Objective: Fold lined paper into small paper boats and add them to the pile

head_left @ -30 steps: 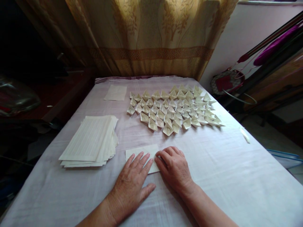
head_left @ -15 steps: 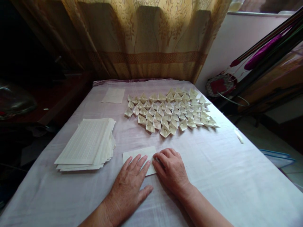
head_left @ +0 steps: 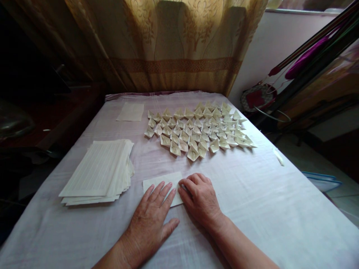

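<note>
A pale sheet of paper (head_left: 162, 178), apparently folded into a narrow rectangle, lies flat on the cloth-covered table in front of me. My left hand (head_left: 155, 213) rests palm down over its near left part, fingers stretched and thumb out to the side. At the paper's right end my right hand (head_left: 200, 200) has its fingers curled, with thumb and forefinger pressed together on the edge. The fingertips of that hand partly hide the paper's end. Beyond both hands stand many small folded paper boats (head_left: 193, 130) in close rows.
To the left is a stack of printed sheets (head_left: 95, 168). One square sheet (head_left: 130, 112) lies at the far left of the table, and a small white scrap (head_left: 278, 157) near the right edge. A gold curtain (head_left: 168, 45) hangs behind the table (head_left: 246, 216).
The whole view has shifted slightly, so everything appears a little further left. Both hands keep about the same place on the paper.
</note>
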Demonstrator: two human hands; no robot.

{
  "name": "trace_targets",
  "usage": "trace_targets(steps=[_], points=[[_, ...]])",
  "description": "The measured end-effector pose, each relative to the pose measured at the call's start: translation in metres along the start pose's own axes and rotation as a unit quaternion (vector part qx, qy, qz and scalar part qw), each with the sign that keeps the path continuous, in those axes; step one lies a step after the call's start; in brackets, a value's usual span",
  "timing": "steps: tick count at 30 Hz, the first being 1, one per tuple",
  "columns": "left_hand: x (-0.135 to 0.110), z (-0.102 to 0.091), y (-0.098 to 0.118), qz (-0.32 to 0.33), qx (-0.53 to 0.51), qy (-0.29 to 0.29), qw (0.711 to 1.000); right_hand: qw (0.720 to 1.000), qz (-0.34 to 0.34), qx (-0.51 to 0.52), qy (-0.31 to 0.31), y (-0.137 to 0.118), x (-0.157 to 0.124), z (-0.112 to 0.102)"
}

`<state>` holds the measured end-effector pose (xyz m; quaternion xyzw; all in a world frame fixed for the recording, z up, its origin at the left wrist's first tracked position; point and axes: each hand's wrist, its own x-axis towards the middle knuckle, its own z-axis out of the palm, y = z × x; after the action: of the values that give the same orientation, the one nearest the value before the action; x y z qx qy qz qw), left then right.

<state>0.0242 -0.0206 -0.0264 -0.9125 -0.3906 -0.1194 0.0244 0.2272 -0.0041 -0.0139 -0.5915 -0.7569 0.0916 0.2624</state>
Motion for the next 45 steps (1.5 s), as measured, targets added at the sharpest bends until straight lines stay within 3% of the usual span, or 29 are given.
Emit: trace_targets(steps=[12, 22, 32, 45], points=[[0.000, 0.000, 0.001, 0.002, 0.009, -0.019, 1.000, 0.999, 0.010, -0.004, -0.037, -0.012, -0.007, -0.010], [-0.001, -0.001, -0.004, 0.000, -0.037, -0.070, 0.997, 0.998, 0.006, 0.046, -0.042, 0.016, -0.021, -0.016], [0.000, -0.014, -0.011, 0.030, -0.085, -0.129, 0.988, 0.998, 0.013, 0.045, -0.038, 0.014, -0.020, -0.015], [-0.043, -0.031, -0.044, 0.048, -0.033, -0.107, 0.993, 0.998, 0.005, 0.041, -0.036, 0.018, -0.021, -0.013]])
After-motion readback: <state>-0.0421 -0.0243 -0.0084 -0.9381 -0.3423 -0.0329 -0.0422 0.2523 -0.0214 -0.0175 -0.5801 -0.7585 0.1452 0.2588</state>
